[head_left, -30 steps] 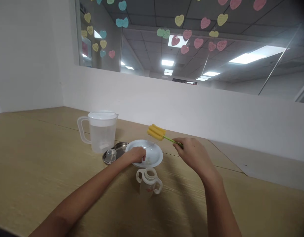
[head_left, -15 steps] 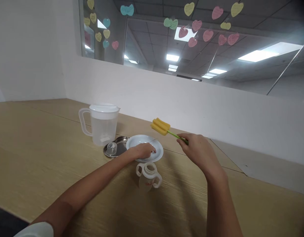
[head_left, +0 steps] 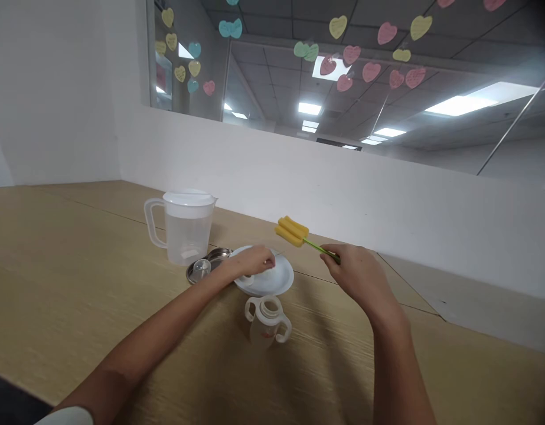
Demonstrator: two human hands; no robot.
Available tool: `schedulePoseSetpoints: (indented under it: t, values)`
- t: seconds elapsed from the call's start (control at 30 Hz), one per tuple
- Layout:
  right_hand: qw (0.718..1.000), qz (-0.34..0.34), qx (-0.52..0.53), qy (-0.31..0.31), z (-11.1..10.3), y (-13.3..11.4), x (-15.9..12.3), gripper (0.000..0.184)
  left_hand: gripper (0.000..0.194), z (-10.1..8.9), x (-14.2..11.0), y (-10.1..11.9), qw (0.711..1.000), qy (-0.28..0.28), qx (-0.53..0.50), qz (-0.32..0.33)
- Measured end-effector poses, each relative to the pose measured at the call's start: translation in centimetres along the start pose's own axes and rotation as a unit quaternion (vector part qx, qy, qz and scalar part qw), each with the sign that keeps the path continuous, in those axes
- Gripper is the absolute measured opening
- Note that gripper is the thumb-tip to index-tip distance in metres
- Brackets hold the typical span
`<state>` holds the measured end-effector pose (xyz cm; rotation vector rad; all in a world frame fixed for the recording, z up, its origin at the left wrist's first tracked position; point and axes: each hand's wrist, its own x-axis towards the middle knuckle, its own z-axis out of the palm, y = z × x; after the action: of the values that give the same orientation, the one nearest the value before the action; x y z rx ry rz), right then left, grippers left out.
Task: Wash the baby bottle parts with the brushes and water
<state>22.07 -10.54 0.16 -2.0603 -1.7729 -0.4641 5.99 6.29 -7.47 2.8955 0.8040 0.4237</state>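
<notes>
My left hand [head_left: 250,262] lies curled over the near-left part of a white plate [head_left: 281,280], touching it. A small pale object shows under my palm, but I cannot tell whether the hand holds it. My right hand [head_left: 356,274] grips the green handle of a yellow sponge bottle brush [head_left: 292,232], with the sponge held in the air beyond the plate. A two-handled baby bottle [head_left: 267,330] without a cap stands upright just in front of the plate. Its lower part is translucent.
A lidded plastic pitcher [head_left: 188,233] stands on the wooden table [head_left: 99,265] left of the plate. Beside it lies a steel dish [head_left: 219,254] holding a small clear cap [head_left: 202,269]. A white wall [head_left: 343,189] runs behind the table, below a window.
My left hand has slid farther onto the plate, toward its far side. My right hand and the brush have shifted slightly right, and the view has tilted a little.
</notes>
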Motion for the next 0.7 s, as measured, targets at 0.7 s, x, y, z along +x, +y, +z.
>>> schedulePoseSetpoints:
  t: [0.7]
  values:
    - [0.994,-0.019,-0.109,0.012,0.5,-2.6,-0.4,0.022,0.02,-5.5,-3.1,1.8,0.933,0.309,-0.18,0.029]
